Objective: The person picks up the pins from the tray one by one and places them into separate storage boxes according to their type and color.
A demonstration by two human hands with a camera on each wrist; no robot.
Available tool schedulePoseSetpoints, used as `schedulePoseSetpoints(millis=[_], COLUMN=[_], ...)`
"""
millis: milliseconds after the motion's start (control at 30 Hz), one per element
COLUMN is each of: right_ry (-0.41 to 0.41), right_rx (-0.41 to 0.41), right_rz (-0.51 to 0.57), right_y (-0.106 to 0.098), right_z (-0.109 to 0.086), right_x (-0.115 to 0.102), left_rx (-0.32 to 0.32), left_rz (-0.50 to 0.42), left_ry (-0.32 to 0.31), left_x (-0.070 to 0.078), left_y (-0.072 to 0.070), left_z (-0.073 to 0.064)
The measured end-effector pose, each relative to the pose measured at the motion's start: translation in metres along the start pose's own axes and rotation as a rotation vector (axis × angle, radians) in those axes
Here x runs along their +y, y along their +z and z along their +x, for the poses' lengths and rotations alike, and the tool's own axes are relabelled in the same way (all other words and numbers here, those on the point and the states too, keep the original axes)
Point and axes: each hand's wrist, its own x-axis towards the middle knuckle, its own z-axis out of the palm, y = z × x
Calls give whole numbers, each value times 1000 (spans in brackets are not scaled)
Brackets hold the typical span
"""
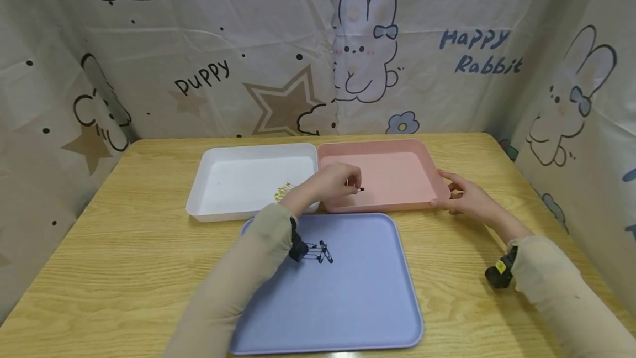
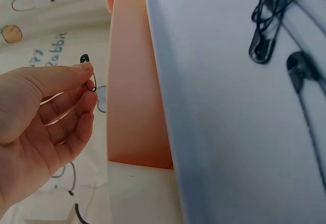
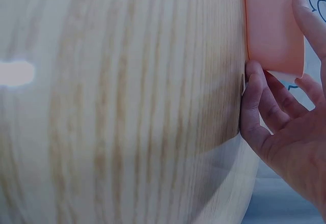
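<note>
Between thumb and fingertips my left hand [image 1: 334, 180] pinches a small black safety pin [image 2: 90, 76], held over the left part of the pink tray [image 1: 392, 175]. At that tray's right end, my right hand [image 1: 469, 200] grips the near corner, its fingers and thumb spread around the wall. Several black safety pins [image 1: 325, 251] lie on the blue tray [image 1: 348, 303] nearer to me, partly behind the left wrist camera. A small heap of yellow safety pins [image 1: 283, 191] sits in the white tray [image 1: 233, 181], partly covered by my left forearm.
All three trays stand on a wooden table [image 1: 124, 247]; the white and pink ones are side by side at the back. Printed cloth [image 1: 278, 32] hangs behind the table and along both sides. Black cameras are strapped to both wrists.
</note>
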Motion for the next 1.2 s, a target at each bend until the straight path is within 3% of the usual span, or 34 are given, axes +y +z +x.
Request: schedulePoseSetpoints(millis=[333,633,1200], right_ry=[1,-19,-12], right_rx=[-9,-5,-8], right_rz=[14,21,27], right_y=[0,0,-1], right_z=[0,1,0], right_x=[3,4,4], left_rx=[6,56,54], left_rz=[-38,11,43], left_ry=[-97,-207,-246], left_x=[-14,-20,-25], left_y=[10,19,23], left_z=[16,23,30])
